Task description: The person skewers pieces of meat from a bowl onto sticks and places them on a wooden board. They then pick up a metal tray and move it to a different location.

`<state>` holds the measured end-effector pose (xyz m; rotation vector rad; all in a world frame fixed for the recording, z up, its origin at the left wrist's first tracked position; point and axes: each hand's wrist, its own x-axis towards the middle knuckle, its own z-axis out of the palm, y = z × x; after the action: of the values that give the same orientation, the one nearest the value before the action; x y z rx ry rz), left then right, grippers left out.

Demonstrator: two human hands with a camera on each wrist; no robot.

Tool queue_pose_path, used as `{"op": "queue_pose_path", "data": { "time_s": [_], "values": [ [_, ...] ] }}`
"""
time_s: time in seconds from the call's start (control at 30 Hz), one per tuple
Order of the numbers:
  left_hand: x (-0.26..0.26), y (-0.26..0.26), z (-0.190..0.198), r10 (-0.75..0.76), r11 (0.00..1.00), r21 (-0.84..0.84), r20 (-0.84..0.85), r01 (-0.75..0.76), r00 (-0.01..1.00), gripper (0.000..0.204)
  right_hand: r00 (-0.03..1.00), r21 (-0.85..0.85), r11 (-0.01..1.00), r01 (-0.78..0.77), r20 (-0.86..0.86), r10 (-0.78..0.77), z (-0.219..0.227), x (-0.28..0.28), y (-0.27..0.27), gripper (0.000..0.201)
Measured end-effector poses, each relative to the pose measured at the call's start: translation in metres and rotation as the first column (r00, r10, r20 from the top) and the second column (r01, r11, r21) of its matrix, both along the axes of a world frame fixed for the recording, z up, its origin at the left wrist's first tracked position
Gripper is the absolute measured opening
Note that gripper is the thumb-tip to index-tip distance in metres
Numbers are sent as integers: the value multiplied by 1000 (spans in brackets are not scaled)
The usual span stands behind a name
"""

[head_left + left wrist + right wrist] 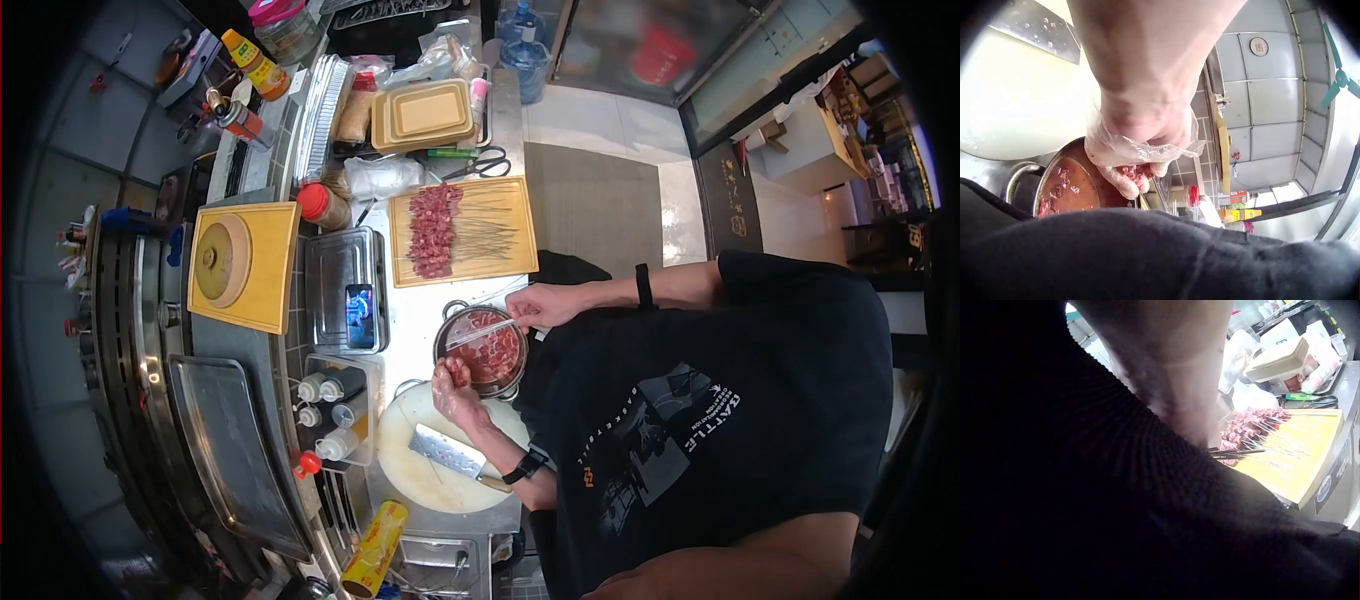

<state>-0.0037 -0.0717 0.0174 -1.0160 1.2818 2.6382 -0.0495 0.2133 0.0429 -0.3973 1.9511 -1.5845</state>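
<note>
A metal pot (525, 368) holds raw meat pieces (497, 352) in reddish liquid. Over its near-left side, the left hand (459, 402), in a clear plastic glove, has its fingers curled round some meat (1136, 171). Above the pot's other edge the right hand (545, 304) pinches thin skewers, which reach across toward the left hand. Threaded meat (434, 230) lies in a row on a wooden board (487, 269), bare skewer ends pointing to one side. In the right wrist view dark cloth covers most of the picture and the right fingers are hidden.
A cleaver (447, 451) lies on a round white chopping board (410, 482) beside the pot. A phone (361, 316) rests on a metal tray (330, 262). Squeeze bottles (345, 440) stand in a bin; scissors (487, 163) and stacked tan trays (421, 114) are beyond the wooden board.
</note>
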Motion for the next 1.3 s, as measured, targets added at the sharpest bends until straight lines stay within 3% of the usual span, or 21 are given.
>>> {"op": "queue_pose_path", "data": {
  "time_s": [0.23,0.47,0.53,0.83,0.93,1.03,1.13,1.3],
  "values": [
    [2,9,6,27,999,21,-18,-27,999,22,963,79,995,65,-267,-42,-23,-3,6,18],
    [7,10,-2,30,999,32,6,-30,1000,23,996,49,998,34,77,-38,-22,-3,6,13],
    [9,9,-4,30,999,39,17,-30,999,23,979,74,996,39,194,-53,-3,-5,4,12],
    [11,5,-19,7,997,73,16,-8,1000,25,995,47,998,42,88,-46,-9,-4,1,10],
    [11,2,-23,23,999,38,34,-25,999,25,979,59,997,40,-200,-28,-14,-6,2,8],
    [9,5,-20,107,980,165,44,-112,993,26,995,185,982,40,-96,-22,-1,-7,2,8],
    [7,9,-18,104,931,343,76,-124,992,27,990,162,985,65,-132,-44,1,-7,-1,11],
    [6,13,-22,64,926,369,52,-79,997,25,982,217,974,71,-185,-30,4,-6,-2,13]
  ]
}}
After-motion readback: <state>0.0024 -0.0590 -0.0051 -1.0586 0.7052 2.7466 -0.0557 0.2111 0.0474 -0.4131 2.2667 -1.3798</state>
